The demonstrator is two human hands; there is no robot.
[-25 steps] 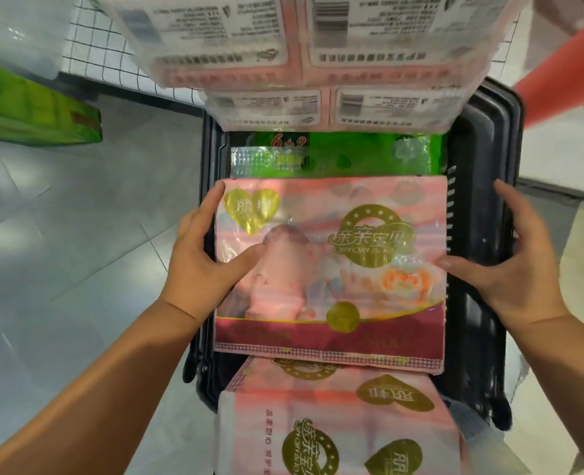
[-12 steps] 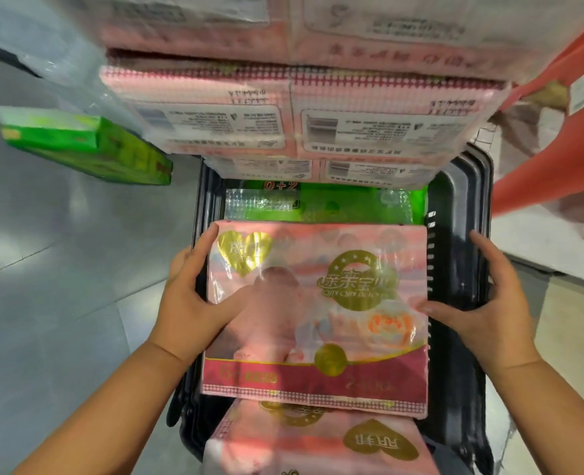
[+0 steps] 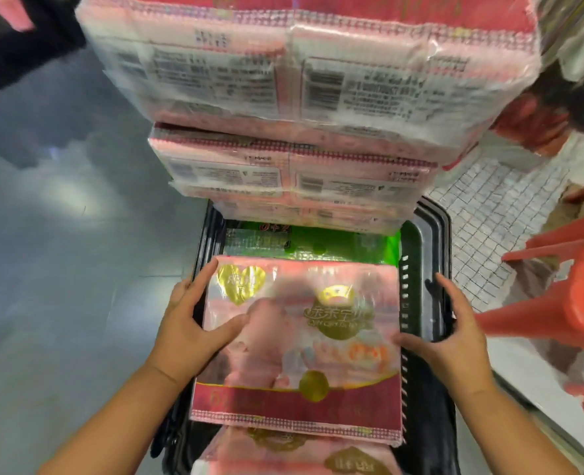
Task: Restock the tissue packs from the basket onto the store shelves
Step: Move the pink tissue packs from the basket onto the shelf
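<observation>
Left hand (image 3: 187, 323) grips the left edge of the pink tissue pack (image 3: 297, 344), thumb on its top face, fingers along the side. The pack lies flat on top in the black basket (image 3: 424, 234), over another pink pack (image 3: 294, 450), with a green pack (image 3: 311, 243) just behind it. Film wrap looks slick, so a one-sided lift could let it slide out or sag. Stacked pink packs (image 3: 300, 173) overhang the basket's far end from above; a straight-up lift likely bumps their underside and may shove them crooked or knock one down. Right hand (image 3: 455, 341) is spread wide, thumb touching the pack's right edge, fingers straight over the basket wall, so no real hold on that side yet. Red stool (image 3: 564, 303) stands near on the right; a swing that way could clip it.
</observation>
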